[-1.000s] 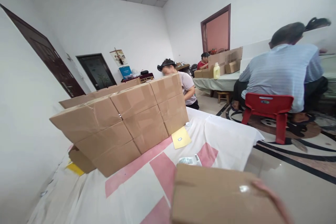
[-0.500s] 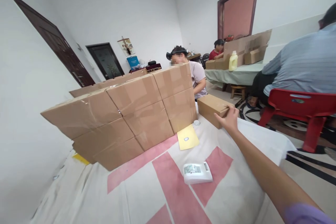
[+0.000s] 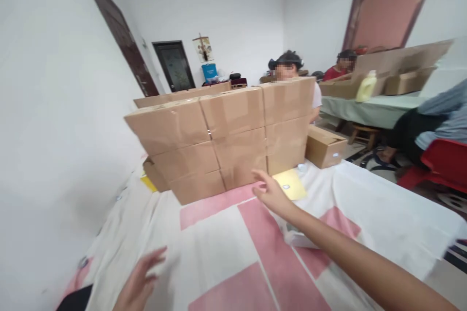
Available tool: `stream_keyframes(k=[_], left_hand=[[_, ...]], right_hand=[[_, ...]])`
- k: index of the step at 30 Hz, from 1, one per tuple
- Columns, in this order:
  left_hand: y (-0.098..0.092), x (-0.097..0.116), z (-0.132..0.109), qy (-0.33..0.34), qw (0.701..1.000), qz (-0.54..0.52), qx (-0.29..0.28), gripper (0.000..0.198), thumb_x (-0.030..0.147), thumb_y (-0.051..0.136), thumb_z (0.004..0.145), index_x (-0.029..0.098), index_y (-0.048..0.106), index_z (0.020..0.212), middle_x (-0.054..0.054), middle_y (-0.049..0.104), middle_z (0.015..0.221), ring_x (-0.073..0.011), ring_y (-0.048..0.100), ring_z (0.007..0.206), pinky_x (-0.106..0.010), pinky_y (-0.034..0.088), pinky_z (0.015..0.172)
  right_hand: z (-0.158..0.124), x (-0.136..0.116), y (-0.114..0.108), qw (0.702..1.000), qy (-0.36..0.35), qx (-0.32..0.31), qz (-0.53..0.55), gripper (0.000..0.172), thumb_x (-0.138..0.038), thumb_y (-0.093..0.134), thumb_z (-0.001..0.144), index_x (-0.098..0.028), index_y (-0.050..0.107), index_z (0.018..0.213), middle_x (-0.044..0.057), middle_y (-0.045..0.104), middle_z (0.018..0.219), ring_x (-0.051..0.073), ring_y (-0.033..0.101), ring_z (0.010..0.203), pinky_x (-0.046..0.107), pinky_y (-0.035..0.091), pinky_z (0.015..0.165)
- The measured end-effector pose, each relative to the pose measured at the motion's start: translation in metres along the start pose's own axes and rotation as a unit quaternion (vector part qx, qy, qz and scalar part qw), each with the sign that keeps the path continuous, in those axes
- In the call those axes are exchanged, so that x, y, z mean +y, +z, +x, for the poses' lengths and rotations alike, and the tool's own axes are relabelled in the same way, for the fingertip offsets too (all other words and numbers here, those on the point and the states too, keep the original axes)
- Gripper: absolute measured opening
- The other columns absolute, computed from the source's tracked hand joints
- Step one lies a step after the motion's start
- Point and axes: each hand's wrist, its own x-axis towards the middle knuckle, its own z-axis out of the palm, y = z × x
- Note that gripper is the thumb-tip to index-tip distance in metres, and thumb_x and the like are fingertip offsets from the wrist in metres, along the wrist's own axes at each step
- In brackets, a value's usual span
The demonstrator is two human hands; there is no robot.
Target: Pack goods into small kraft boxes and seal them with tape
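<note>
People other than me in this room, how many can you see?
3. One person sits behind the stacked boxes, a person in red is at the far table, and a third person is at the red chair, right edge, partly cut off. Others may be hidden.

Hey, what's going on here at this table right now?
Both of the person's hands are empty and open. The right hand reaches toward a stack of taped cardboard boxes on the pink-and-white cloth, near a yellow envelope. The left hand hovers low over the cloth. A single cardboard box sits just right of the stack.
</note>
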Motion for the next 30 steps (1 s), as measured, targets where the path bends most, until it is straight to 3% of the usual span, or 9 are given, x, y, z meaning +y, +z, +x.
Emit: stream_keyframes(k=[3, 7, 10, 13, 15, 19, 23, 27, 30], left_hand=[[-0.017, -0.036, 0.063, -0.043, 0.981, -0.157, 0.102, 0.043, 0.035, 0.066, 0.067, 0.026, 0.055, 0.108, -0.008, 0.065, 0.127, -0.0298, 0.065, 0.116, -0.039, 0.059, 0.086], [-0.022, -0.072, 0.156, -0.068, 0.960, -0.183, 0.201, 0.047, 0.028, 0.065, 0.082, 0.022, 0.052, 0.127, -0.011, 0.056, 0.139, -0.0262, 0.059, 0.123, -0.043, 0.054, 0.098], [-0.024, -0.089, 0.221, -0.075, 0.944, -0.199, 0.254, 0.047, 0.037, 0.064, 0.092, 0.019, 0.053, 0.134, -0.012, 0.053, 0.141, -0.0282, 0.056, 0.123, -0.053, 0.051, 0.101], [-0.028, -0.105, 0.279, -0.062, 0.930, -0.228, 0.281, 0.046, 0.040, 0.063, 0.093, 0.020, 0.055, 0.133, -0.011, 0.055, 0.139, -0.0274, 0.057, 0.122, -0.052, 0.051, 0.101], [-0.028, -0.117, 0.311, -0.049, 0.925, -0.252, 0.281, 0.043, 0.041, 0.062, 0.094, 0.019, 0.057, 0.130, -0.011, 0.059, 0.133, -0.0252, 0.061, 0.116, -0.049, 0.054, 0.097], [-0.015, -0.138, 0.348, -0.017, 0.919, -0.293, 0.264, 0.038, 0.044, 0.060, 0.095, 0.017, 0.061, 0.121, -0.009, 0.065, 0.121, -0.0217, 0.065, 0.105, -0.045, 0.057, 0.091], [-0.012, -0.139, 0.361, 0.023, 0.905, -0.321, 0.278, 0.038, 0.046, 0.059, 0.095, 0.016, 0.063, 0.118, -0.008, 0.066, 0.117, -0.0210, 0.065, 0.103, -0.044, 0.056, 0.090], [-0.051, -0.132, 0.340, 0.052, 0.887, -0.326, 0.324, 0.038, 0.047, 0.057, 0.096, 0.016, 0.063, 0.116, -0.008, 0.067, 0.115, -0.0205, 0.065, 0.102, -0.044, 0.056, 0.090], [-0.102, -0.126, 0.280, 0.062, 0.871, -0.315, 0.371, 0.039, 0.047, 0.057, 0.095, 0.016, 0.062, 0.119, -0.008, 0.065, 0.117, -0.0205, 0.065, 0.102, -0.043, 0.056, 0.089]], right_hand=[[-0.006, -0.032, 0.099, 0.991, -0.066, -0.112, 0.034, 0.057, -0.019, 0.057, 0.080, -0.025, 0.057, 0.136, 0.009, 0.059, 0.144, 0.027, 0.053, 0.135, 0.048, 0.043, 0.113], [0.018, -0.053, 0.215, 0.980, -0.054, -0.176, 0.071, 0.068, -0.018, 0.062, 0.078, -0.027, 0.052, 0.144, 0.007, 0.053, 0.151, 0.030, 0.050, 0.139, 0.048, 0.043, 0.114], [0.054, -0.068, 0.287, 0.979, -0.052, -0.180, 0.075, 0.080, -0.021, 0.063, 0.079, -0.025, 0.037, 0.155, 0.009, 0.037, 0.162, 0.029, 0.039, 0.148, 0.046, 0.038, 0.118], [0.098, -0.085, 0.345, 0.985, -0.040, -0.160, 0.055, 0.095, -0.029, 0.062, 0.083, -0.020, 0.011, 0.162, 0.011, 0.007, 0.171, 0.027, 0.011, 0.157, 0.046, 0.025, 0.125], [0.127, -0.092, 0.374, 0.991, 0.021, -0.127, 0.024, 0.104, -0.035, 0.061, 0.086, -0.016, -0.007, 0.162, 0.013, -0.002, 0.170, 0.028, -0.004, 0.158, 0.050, 0.018, 0.126], [0.180, -0.086, 0.405, 0.989, 0.144, -0.027, 0.035, 0.105, -0.035, 0.055, 0.089, -0.017, -0.021, 0.158, 0.016, 0.010, 0.169, 0.034, -0.003, 0.157, 0.059, 0.009, 0.125], [0.200, -0.071, 0.410, 0.993, 0.097, 0.028, 0.054, 0.094, -0.029, 0.052, 0.088, -0.015, -0.008, 0.159, 0.017, 0.017, 0.166, 0.030, 0.014, 0.155, 0.048, 0.019, 0.124], [0.168, -0.075, 0.405, 0.985, 0.034, 0.008, 0.169, 0.084, -0.021, 0.054, 0.081, -0.020, 0.013, 0.154, 0.016, 0.034, 0.156, 0.026, 0.038, 0.142, 0.042, 0.038, 0.115], [0.112, -0.096, 0.391, 0.960, -0.052, -0.086, 0.261, 0.071, -0.020, 0.060, 0.078, -0.023, 0.033, 0.144, 0.013, 0.044, 0.143, 0.023, 0.053, 0.124, 0.040, 0.049, 0.103]])
